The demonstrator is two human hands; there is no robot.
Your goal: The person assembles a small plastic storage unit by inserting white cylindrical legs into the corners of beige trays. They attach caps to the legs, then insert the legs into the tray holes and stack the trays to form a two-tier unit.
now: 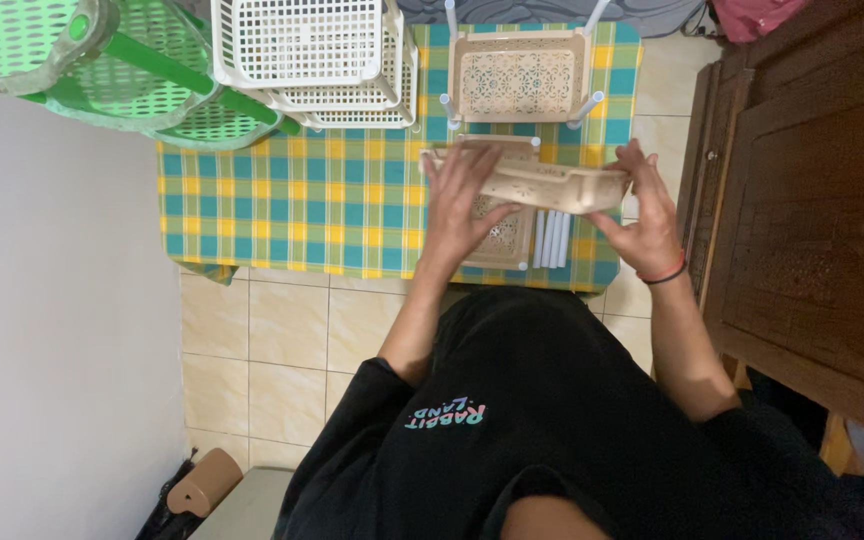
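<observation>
Head view, looking straight down. Low bench [282, 200] covered with a green, yellow and teal checked cloth, standing on a cream tiled floor [272, 340].

Left hand [464, 195]: laid flat over the near left part of a beige perforated tray [552, 185], fingers [452, 165] spread and only lightly curled, pressing against the tray's side rather than wrapped round it. Right hand [647, 205]: closed on the tray's right end, thumb over the top rim, remaining fingers underneath; red band at the wrist. Tray held tilted, raised just above the bench at its right half, between both hands.

Directly beneath the held tray: a second beige tray [500, 240] lying flat on the cloth, partly hidden by the left hand. Just beside it, to the right: a bundle of short white tubes [552, 240], lying parallel, touching one another.

Further back on the bench: an assembled beige shelf tier [520, 75] with white posts at its corners. To its left, touching or nearly so: stacked white lattice baskets [312, 60]. At the far left corner: green plastic baskets [122, 70], overhanging the bench edge.

Right of the bench: dark wooden cabinet [812, 200]. Lower frame: black garment on the person's lap.
</observation>
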